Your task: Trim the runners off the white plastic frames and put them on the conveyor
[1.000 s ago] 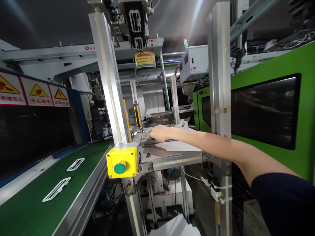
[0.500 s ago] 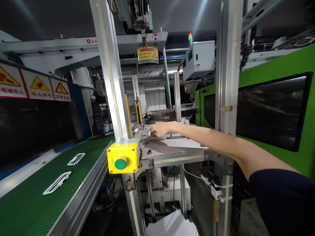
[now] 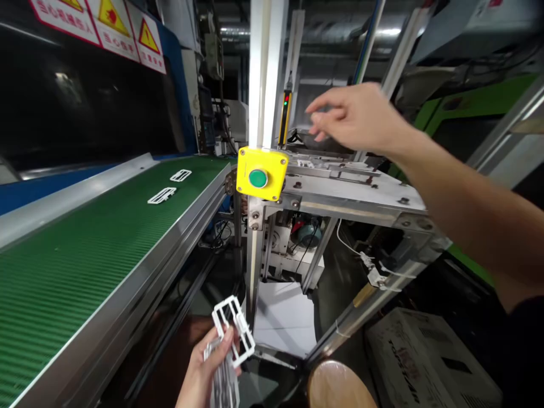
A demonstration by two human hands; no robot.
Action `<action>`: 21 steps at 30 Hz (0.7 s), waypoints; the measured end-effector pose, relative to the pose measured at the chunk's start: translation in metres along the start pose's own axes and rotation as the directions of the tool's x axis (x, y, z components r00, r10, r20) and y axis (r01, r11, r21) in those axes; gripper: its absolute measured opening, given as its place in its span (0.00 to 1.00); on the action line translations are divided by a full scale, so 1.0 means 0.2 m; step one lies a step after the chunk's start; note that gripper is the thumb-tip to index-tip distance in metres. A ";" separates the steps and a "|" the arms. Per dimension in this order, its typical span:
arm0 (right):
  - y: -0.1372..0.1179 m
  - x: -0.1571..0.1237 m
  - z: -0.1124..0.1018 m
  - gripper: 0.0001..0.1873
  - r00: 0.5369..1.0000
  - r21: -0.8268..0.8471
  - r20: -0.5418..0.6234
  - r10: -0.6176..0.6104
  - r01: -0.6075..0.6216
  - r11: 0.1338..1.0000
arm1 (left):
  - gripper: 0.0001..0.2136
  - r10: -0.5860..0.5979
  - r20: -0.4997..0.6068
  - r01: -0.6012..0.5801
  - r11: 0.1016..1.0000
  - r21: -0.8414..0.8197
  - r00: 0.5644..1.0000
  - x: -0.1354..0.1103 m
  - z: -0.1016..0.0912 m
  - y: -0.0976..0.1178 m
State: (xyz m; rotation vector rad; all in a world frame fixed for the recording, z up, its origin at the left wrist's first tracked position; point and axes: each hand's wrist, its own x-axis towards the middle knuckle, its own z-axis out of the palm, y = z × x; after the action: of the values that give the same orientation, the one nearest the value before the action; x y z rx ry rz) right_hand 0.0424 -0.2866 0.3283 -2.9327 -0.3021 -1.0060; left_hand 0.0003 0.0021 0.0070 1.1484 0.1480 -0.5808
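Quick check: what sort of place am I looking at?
Most likely a factory production line: a green conveyor belt carrying white plastic frames, a yellow push-button box, and triangular warning signs.

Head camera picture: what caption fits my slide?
Left hand holds white frames; right hand hovers over the metal platform near a yellow button box.

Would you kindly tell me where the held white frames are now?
Head view, bottom centre: the white frames are held in the left hand, below the yellow button box, right of the green conveyor.

Yellow warning triangles over illegible red Chinese characters on white signs (image 3: pixel 114 24)
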 end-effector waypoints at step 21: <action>-0.47 -0.64 0.17 0.09 0.677 0.071 0.540 -0.500 0.555 0.829 | 0.14 0.238 0.568 -0.523 0.745 0.414 0.788 -0.11 0.47 0.30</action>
State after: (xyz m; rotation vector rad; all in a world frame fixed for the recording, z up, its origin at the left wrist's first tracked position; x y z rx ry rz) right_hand -0.0538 -0.2141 0.2192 -3.2275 -1.2156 -0.1426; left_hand -0.0045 -0.0561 0.1035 1.5035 -0.7444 -0.5192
